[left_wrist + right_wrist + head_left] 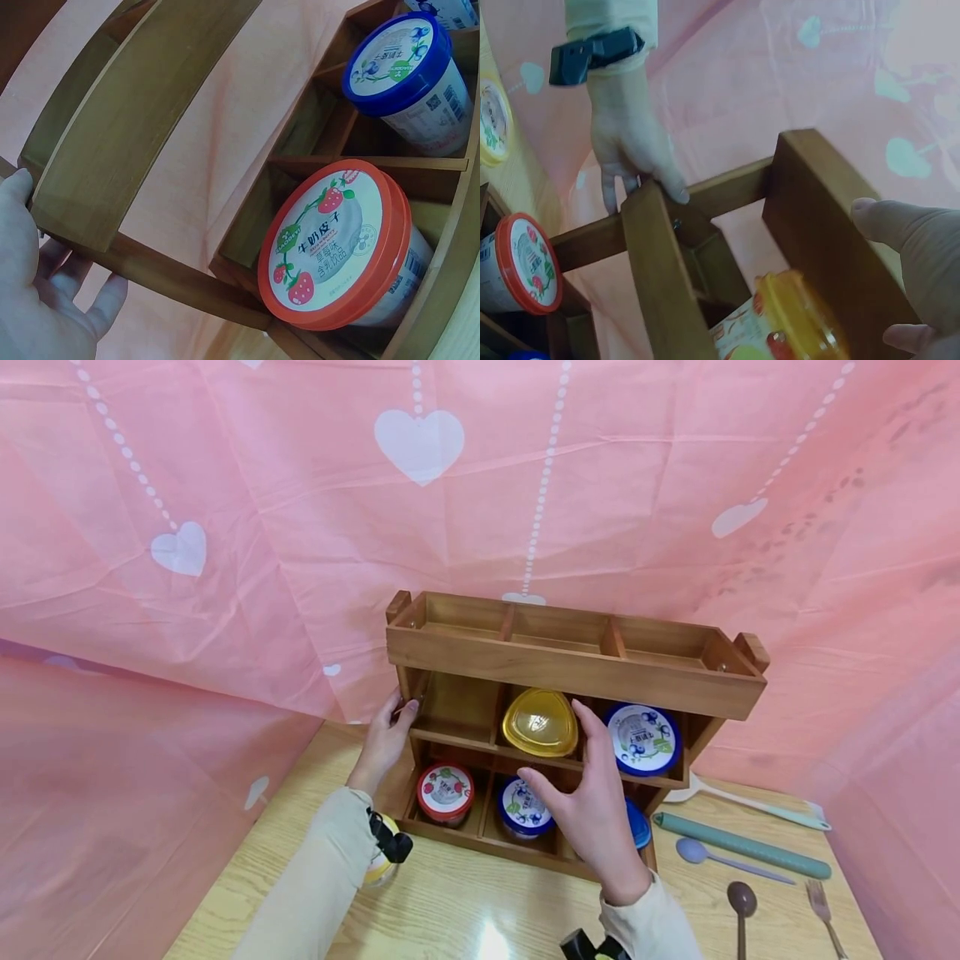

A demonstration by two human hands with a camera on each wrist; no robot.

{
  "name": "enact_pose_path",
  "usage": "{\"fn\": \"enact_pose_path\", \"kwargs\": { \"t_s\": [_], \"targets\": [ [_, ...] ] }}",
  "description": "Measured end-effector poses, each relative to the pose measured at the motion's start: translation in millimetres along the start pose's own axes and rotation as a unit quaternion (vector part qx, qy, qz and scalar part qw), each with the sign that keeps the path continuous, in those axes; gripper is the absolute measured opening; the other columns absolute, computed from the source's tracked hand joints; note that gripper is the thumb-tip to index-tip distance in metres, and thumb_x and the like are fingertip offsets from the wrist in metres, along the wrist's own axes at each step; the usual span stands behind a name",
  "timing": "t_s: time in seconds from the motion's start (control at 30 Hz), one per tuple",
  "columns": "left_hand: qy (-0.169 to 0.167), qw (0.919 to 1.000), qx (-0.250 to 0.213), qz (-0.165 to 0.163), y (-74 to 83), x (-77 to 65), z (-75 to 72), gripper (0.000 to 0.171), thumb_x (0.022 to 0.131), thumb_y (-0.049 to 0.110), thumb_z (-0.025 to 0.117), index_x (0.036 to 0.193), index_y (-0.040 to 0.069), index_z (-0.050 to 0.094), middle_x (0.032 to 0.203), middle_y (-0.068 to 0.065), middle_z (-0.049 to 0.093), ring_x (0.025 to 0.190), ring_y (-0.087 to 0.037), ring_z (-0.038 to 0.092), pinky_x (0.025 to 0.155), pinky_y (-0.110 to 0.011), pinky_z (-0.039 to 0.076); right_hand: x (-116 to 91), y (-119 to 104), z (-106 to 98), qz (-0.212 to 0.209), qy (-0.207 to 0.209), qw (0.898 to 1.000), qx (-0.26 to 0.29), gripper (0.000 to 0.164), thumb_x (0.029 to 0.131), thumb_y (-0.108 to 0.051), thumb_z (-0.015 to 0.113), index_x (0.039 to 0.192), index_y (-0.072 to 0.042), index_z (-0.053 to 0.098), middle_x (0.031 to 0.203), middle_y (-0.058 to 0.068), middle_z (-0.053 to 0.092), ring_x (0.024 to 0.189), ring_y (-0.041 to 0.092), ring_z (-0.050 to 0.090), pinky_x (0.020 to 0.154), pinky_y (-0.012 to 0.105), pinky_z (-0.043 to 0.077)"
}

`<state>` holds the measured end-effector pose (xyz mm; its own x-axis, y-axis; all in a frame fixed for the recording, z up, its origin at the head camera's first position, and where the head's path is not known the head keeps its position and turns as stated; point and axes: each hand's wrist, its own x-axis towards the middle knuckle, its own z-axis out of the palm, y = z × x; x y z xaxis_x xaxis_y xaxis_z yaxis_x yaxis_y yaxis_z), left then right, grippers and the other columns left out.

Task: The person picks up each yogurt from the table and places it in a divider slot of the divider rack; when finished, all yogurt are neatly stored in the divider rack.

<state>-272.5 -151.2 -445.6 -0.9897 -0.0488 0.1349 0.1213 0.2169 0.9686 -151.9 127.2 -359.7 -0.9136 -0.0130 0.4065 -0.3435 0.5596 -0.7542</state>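
A three-tier wooden rack stands on the table. My left hand grips its left side at the middle shelf, thumb in front and fingers behind. On that shelf, a container with a yellow lid sits in the middle compartment and a blue-lidded tub at the right. My right hand is in front of the yellow-lidded container, thumb and fingers spread apart, holding nothing. Below are a red-lidded strawberry tub, a blue-lidded tub and a blue lid partly hidden by my right hand.
Another yellow-lidded tub stands on the table under my left wrist. To the right lie a white-headed utensil, a green rod, a bluish spoon, a brown spoon and a fork. Pink cloth hangs behind.
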Motion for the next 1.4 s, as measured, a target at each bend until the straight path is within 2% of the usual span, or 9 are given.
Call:
{"fn": "enact_pose_path", "kwargs": {
  "t_s": [0.33, 0.4, 0.5, 0.67, 0.73, 1.0, 1.1, 1.3, 1.4],
  "targets": [
    [0.004, 0.9999, -0.015, 0.000, -0.4, 0.3, 1.1, 0.054, 0.105, 0.030, 0.048, 0.154, 0.013, 0.034, 0.152, -0.017, 0.042, 0.139, -0.035, 0.042, 0.116, -0.048, 0.034, -18, -14, -2, -0.002, -0.008, 1.000, -0.018, 0.096, 0.079, -0.025, 0.085, 0.154, -0.019, 0.026, 0.158, 0.009, 0.029, 0.145, 0.034, 0.032, 0.112, 0.064, 0.031],
    [0.002, 0.9998, -0.020, 0.002, 0.6, 0.0, 0.9, 0.053, 0.105, 0.028, 0.048, 0.154, 0.012, 0.035, 0.152, -0.018, 0.042, 0.139, -0.036, 0.041, 0.117, -0.048, 0.033, -23, -15, 1, -0.004, -0.015, 1.000, -0.012, 0.097, 0.078, -0.024, 0.086, 0.154, -0.019, 0.026, 0.158, 0.010, 0.030, 0.145, 0.035, 0.032, 0.112, 0.064, 0.031],
    [-0.004, 0.9998, -0.017, 0.004, 15.2, -6.6, -0.6, 0.052, 0.105, 0.022, 0.047, 0.153, 0.006, 0.034, 0.151, -0.023, 0.042, 0.138, -0.039, 0.041, 0.117, -0.050, 0.033, -33, -14, 8, -0.009, -0.025, 1.000, -0.006, 0.097, 0.077, -0.028, 0.086, 0.154, -0.019, 0.028, 0.157, 0.010, 0.031, 0.144, 0.035, 0.033, 0.111, 0.064, 0.032],
    [-0.002, 0.9999, -0.010, 0.010, 10.7, -5.0, -0.3, 0.052, 0.105, 0.026, 0.047, 0.153, 0.011, 0.035, 0.151, -0.018, 0.043, 0.138, -0.035, 0.043, 0.116, -0.047, 0.034, -49, -9, 23, -0.021, -0.041, 0.999, -0.003, 0.096, 0.075, -0.031, 0.087, 0.152, -0.017, 0.031, 0.155, 0.009, 0.036, 0.141, 0.033, 0.037, 0.110, 0.061, 0.036],
    [0.002, 0.9999, -0.010, 0.008, 0.4, -0.3, 0.6, 0.053, 0.105, 0.031, 0.048, 0.154, 0.016, 0.036, 0.152, -0.013, 0.043, 0.139, -0.032, 0.042, 0.116, -0.046, 0.035, -54, -6, 29, -0.015, -0.052, 0.998, -0.006, 0.095, 0.075, -0.029, 0.088, 0.152, -0.019, 0.032, 0.154, 0.008, 0.037, 0.140, 0.032, 0.040, 0.110, 0.058, 0.038],
    [0.003, 0.9997, -0.023, 0.004, -0.4, -0.5, 1.6, 0.054, 0.105, 0.030, 0.048, 0.154, 0.013, 0.034, 0.153, -0.017, 0.041, 0.140, -0.034, 0.040, 0.117, -0.047, 0.033, -68, 7, 45, 0.038, -0.107, 0.993, -0.017, 0.092, 0.078, -0.036, 0.084, 0.152, -0.022, 0.032, 0.154, 0.008, 0.038, 0.141, 0.035, 0.039, 0.108, 0.060, 0.039],
    [0.001, 0.9994, -0.033, -0.002, 4.7, -2.4, 1.2, 0.055, 0.105, 0.027, 0.048, 0.154, 0.010, 0.033, 0.154, -0.019, 0.039, 0.141, -0.035, 0.039, 0.118, -0.047, 0.031, -73, 12, 48, 0.054, -0.117, 0.992, -0.011, 0.090, 0.079, -0.040, 0.082, 0.152, -0.020, 0.033, 0.154, 0.009, 0.039, 0.141, 0.037, 0.038, 0.108, 0.061, 0.038],
    [-0.006, 0.9994, -0.033, 0.000, 28.0, -12.8, -0.8, 0.053, 0.105, 0.017, 0.046, 0.153, 0.001, 0.030, 0.152, -0.026, 0.038, 0.140, -0.040, 0.039, 0.117, -0.050, 0.031, -82, 19, 56, 0.083, -0.137, 0.987, 0.008, 0.090, 0.079, -0.043, 0.082, 0.151, -0.019, 0.034, 0.154, 0.008, 0.040, 0.142, 0.035, 0.038, 0.110, 0.060, 0.037],
    [-0.007, 0.9994, -0.033, 0.007, 25.3, -11.8, -0.5, 0.052, 0.105, 0.017, 0.046, 0.153, 0.002, 0.031, 0.152, -0.025, 0.039, 0.139, -0.041, 0.039, 0.117, -0.050, 0.032, -85, 24, 60, 0.085, -0.145, 0.986, 0.012, 0.089, 0.079, -0.043, 0.081, 0.150, -0.017, 0.035, 0.152, 0.009, 0.041, 0.138, 0.036, 0.042, 0.109, 0.059, 0.039]
  ]
}}
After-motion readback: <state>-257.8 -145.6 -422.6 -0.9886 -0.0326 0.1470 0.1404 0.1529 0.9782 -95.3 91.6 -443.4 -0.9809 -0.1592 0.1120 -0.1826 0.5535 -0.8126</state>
